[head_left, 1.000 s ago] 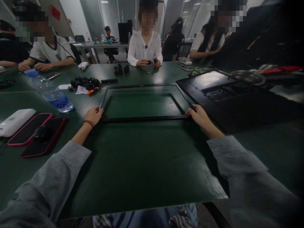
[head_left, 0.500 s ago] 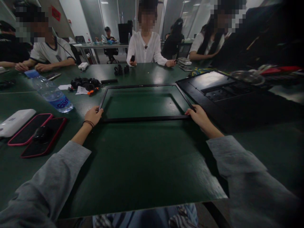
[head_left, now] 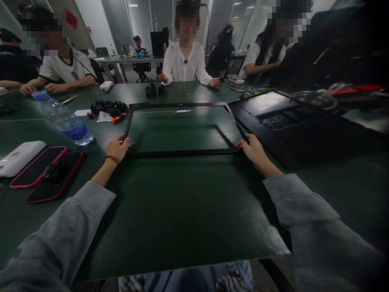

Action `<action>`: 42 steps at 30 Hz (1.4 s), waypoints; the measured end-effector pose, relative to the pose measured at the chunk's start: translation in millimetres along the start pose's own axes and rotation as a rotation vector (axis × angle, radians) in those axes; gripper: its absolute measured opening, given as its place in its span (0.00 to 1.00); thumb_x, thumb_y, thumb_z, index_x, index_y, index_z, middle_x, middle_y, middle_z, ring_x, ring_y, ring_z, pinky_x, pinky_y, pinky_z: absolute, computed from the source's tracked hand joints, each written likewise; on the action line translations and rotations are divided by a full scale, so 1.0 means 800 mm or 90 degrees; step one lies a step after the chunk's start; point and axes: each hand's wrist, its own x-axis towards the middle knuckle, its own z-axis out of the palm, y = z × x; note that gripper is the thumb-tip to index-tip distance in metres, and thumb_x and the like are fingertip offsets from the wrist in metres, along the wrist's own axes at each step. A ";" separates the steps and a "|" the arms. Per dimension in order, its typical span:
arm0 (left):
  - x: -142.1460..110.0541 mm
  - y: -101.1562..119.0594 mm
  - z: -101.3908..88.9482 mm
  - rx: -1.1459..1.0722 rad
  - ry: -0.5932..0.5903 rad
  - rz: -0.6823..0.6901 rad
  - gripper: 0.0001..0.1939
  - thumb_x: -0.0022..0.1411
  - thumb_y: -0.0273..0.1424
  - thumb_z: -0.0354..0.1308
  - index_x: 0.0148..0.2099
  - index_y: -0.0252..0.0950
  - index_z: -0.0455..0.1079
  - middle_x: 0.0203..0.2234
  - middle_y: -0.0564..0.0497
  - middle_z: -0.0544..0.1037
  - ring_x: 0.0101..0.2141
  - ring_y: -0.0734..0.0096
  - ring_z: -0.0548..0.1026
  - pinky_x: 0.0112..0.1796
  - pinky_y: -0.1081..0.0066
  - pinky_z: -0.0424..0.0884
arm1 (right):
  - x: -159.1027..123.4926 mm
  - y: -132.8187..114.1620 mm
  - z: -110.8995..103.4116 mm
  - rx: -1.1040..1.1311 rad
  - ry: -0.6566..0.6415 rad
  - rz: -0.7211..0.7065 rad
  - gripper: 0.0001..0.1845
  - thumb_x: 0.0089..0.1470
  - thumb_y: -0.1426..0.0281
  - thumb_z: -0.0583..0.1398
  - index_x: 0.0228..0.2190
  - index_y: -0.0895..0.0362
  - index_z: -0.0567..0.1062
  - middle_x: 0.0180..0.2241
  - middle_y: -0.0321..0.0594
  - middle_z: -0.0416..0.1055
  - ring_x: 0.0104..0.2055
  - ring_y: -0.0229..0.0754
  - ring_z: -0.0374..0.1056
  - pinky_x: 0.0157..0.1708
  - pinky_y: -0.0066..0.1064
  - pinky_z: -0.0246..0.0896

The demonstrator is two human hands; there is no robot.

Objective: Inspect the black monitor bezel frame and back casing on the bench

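A thin black rectangular frame [head_left: 182,153], which looks like a monitor bezel, spans the space between my hands over the green table [head_left: 188,211]. My left hand [head_left: 117,148] is closed around its left side near the front corner. Gripping the right side, also near the front corner, is my right hand [head_left: 251,148]. Through the open middle of the bezel I see the tabletop and the bezel's shadow; its far edge is raised off the surface. To the right lies a large black panel [head_left: 291,121] with a shiny section, close beside my right hand.
Left of my hand are a water bottle [head_left: 65,121], a white device [head_left: 21,156] and two red-edged phones [head_left: 57,180] with a black mouse-like object. Black straps [head_left: 107,107] lie beyond. A metal bowl [head_left: 316,100] is at the right. Several people sit around the table.
The bezel's far edge has tilted up slightly, while both my hands keep their grip. The person across has moved their hands apart, one toward the small black items on the table.
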 end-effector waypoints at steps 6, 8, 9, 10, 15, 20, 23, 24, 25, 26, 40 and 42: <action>0.001 -0.003 0.003 -0.030 0.038 0.021 0.24 0.61 0.41 0.55 0.54 0.32 0.73 0.38 0.46 0.80 0.30 0.70 0.76 0.36 0.72 0.71 | 0.001 0.002 0.001 0.000 0.010 -0.006 0.16 0.47 0.69 0.58 0.41 0.54 0.71 0.33 0.40 0.74 0.39 0.48 0.72 0.50 0.45 0.65; 0.002 -0.005 0.004 -0.038 0.042 0.016 0.24 0.61 0.41 0.55 0.53 0.32 0.74 0.35 0.47 0.80 0.29 0.70 0.75 0.34 0.72 0.70 | 0.002 0.002 0.002 -0.008 0.020 0.000 0.13 0.47 0.70 0.58 0.38 0.53 0.71 0.34 0.42 0.74 0.41 0.50 0.72 0.50 0.46 0.65; 0.002 -0.005 0.004 -0.043 0.040 0.013 0.24 0.61 0.41 0.55 0.53 0.32 0.74 0.34 0.48 0.79 0.28 0.70 0.75 0.34 0.72 0.70 | 0.003 0.003 0.002 -0.009 0.020 0.001 0.12 0.46 0.70 0.58 0.37 0.53 0.71 0.34 0.42 0.74 0.41 0.50 0.71 0.50 0.46 0.65; 0.003 -0.005 0.005 -0.047 0.038 0.009 0.24 0.60 0.41 0.55 0.54 0.32 0.74 0.33 0.48 0.79 0.27 0.71 0.74 0.33 0.72 0.69 | 0.004 0.003 0.003 -0.008 0.018 0.001 0.12 0.46 0.71 0.58 0.37 0.53 0.71 0.33 0.42 0.74 0.41 0.50 0.71 0.50 0.47 0.64; 0.005 -0.008 0.006 -0.037 0.020 -0.004 0.24 0.60 0.41 0.56 0.53 0.32 0.74 0.29 0.50 0.77 0.26 0.71 0.73 0.33 0.72 0.69 | 0.006 0.008 0.003 -0.009 0.009 0.000 0.11 0.47 0.70 0.58 0.36 0.53 0.72 0.33 0.42 0.74 0.39 0.50 0.71 0.49 0.47 0.64; 0.006 -0.007 0.005 0.009 0.004 -0.010 0.24 0.59 0.41 0.56 0.52 0.32 0.75 0.29 0.51 0.78 0.26 0.70 0.74 0.37 0.70 0.71 | 0.008 0.011 0.003 -0.014 -0.001 0.008 0.09 0.48 0.69 0.58 0.35 0.53 0.73 0.33 0.41 0.74 0.39 0.49 0.71 0.49 0.46 0.64; 0.004 -0.003 0.003 0.021 -0.005 -0.021 0.24 0.59 0.40 0.56 0.52 0.31 0.76 0.29 0.51 0.78 0.26 0.70 0.75 0.38 0.69 0.71 | 0.008 0.011 0.002 -0.009 -0.004 0.001 0.08 0.48 0.68 0.57 0.34 0.53 0.73 0.32 0.41 0.74 0.38 0.48 0.70 0.48 0.45 0.64; 0.004 -0.001 0.002 0.026 -0.009 -0.025 0.24 0.59 0.40 0.56 0.52 0.31 0.76 0.28 0.51 0.78 0.26 0.70 0.75 0.38 0.69 0.71 | 0.008 0.010 0.002 -0.008 -0.003 -0.001 0.08 0.48 0.69 0.57 0.34 0.53 0.73 0.32 0.41 0.74 0.38 0.48 0.70 0.48 0.45 0.65; 0.003 0.000 0.002 0.029 -0.012 -0.027 0.24 0.59 0.40 0.55 0.52 0.31 0.76 0.28 0.51 0.78 0.26 0.70 0.75 0.38 0.69 0.71 | 0.008 0.010 0.002 -0.008 -0.004 -0.002 0.08 0.49 0.69 0.57 0.34 0.53 0.73 0.32 0.41 0.74 0.38 0.48 0.70 0.47 0.44 0.65; 0.003 0.001 0.001 0.032 -0.013 -0.029 0.24 0.59 0.40 0.55 0.52 0.31 0.76 0.28 0.51 0.78 0.26 0.70 0.75 0.38 0.69 0.71 | 0.007 0.009 0.002 -0.008 -0.003 -0.001 0.08 0.49 0.69 0.57 0.34 0.53 0.73 0.33 0.41 0.74 0.38 0.48 0.70 0.47 0.44 0.65; 0.012 -0.015 0.008 0.040 -0.032 -0.024 0.25 0.60 0.42 0.55 0.54 0.32 0.75 0.39 0.46 0.82 0.28 0.70 0.76 0.36 0.71 0.71 | 0.008 0.006 0.002 -0.004 -0.006 0.002 0.06 0.50 0.70 0.58 0.33 0.53 0.71 0.33 0.41 0.74 0.41 0.48 0.72 0.52 0.45 0.65; 0.013 -0.017 0.009 0.050 -0.033 -0.019 0.24 0.60 0.42 0.55 0.53 0.33 0.76 0.38 0.46 0.82 0.29 0.69 0.77 0.37 0.71 0.71 | 0.008 0.006 0.002 -0.002 -0.005 0.003 0.06 0.50 0.69 0.58 0.33 0.53 0.71 0.33 0.42 0.75 0.41 0.49 0.72 0.52 0.45 0.65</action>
